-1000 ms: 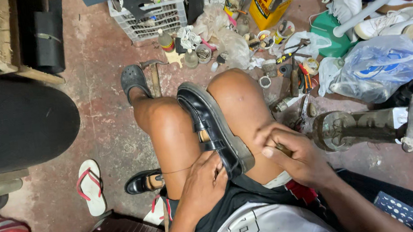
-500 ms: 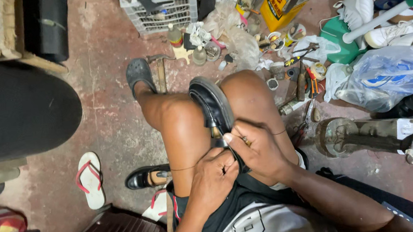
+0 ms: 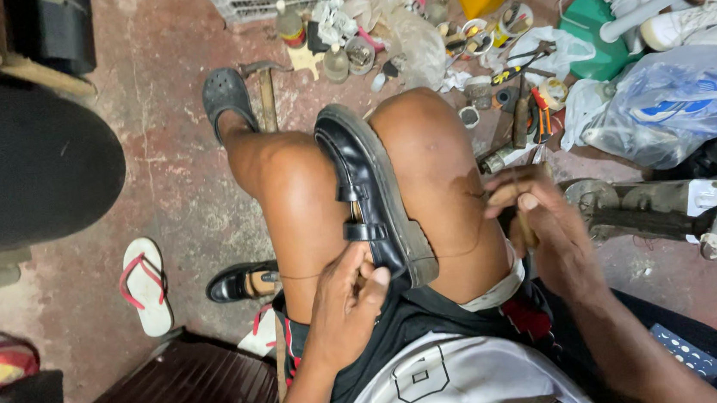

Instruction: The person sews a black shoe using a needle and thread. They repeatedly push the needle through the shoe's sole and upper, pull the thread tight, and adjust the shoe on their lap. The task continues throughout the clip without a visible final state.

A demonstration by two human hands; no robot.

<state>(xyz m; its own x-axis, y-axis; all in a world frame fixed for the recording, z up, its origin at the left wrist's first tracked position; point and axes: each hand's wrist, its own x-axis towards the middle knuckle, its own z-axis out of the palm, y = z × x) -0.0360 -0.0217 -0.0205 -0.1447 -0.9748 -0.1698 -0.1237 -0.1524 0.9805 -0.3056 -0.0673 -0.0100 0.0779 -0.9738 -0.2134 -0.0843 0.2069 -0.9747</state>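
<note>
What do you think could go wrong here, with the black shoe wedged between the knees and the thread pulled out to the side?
The thin thread runs taut across the bare thigh to the right hand; a hard pull might chafe skin or snap it. The black shoe is only clamped between the knees and steadied by the left hand, so it could slip. The hammer by the foot and the loose tools on the floor could be kicked.

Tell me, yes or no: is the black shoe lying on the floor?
No. The black shoe is wedged between the person's bare knees, steadied at its near end by the left hand.
</note>
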